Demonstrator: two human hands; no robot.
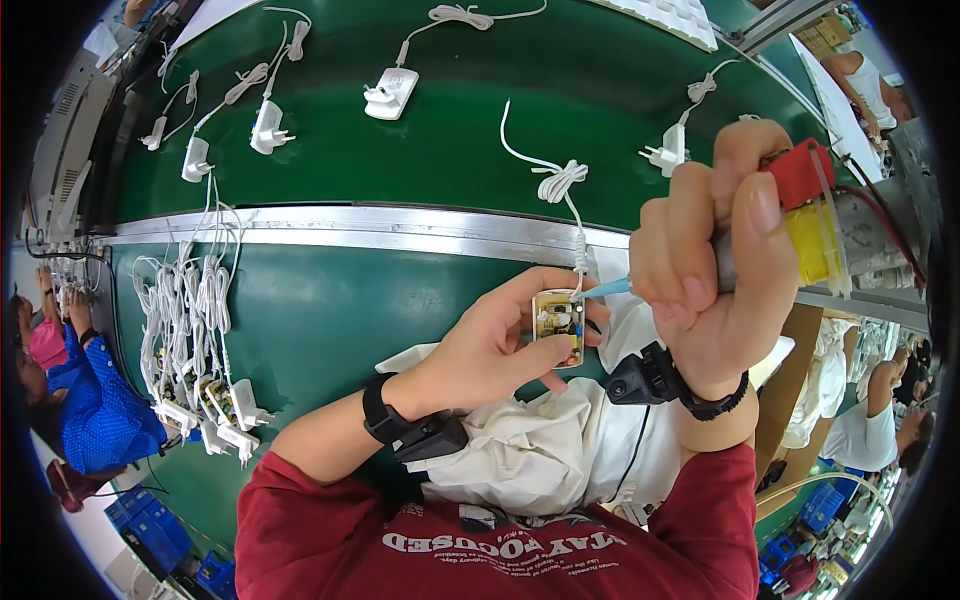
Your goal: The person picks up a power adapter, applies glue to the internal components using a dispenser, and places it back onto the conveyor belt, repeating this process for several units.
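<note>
My left hand [500, 335] is closed round a white power adapter [556, 318] whose casing is open, so its circuit board shows. The thumb presses near the board's lower end. From the adapter's top a white cable runs up to a tied bundle [562, 181] on the far bench strip. In my right hand [715, 230] is a grey, barrel-shaped dispenser [868, 235] with a red block and yellow band, its fingers wrapped round it. Its tapered blue nozzle [607, 288] points left, with the tip at the board's upper right corner. Whether it touches the board I cannot tell.
Several closed adapters [392, 92] with tied cables lie on the far green strip [330, 180], beyond a metal rail [330, 222]. Open adapters [215, 410] are heaped at left on the near green bench [290, 300]. A cardboard box [795, 385] stands at right. Other people sit at both sides.
</note>
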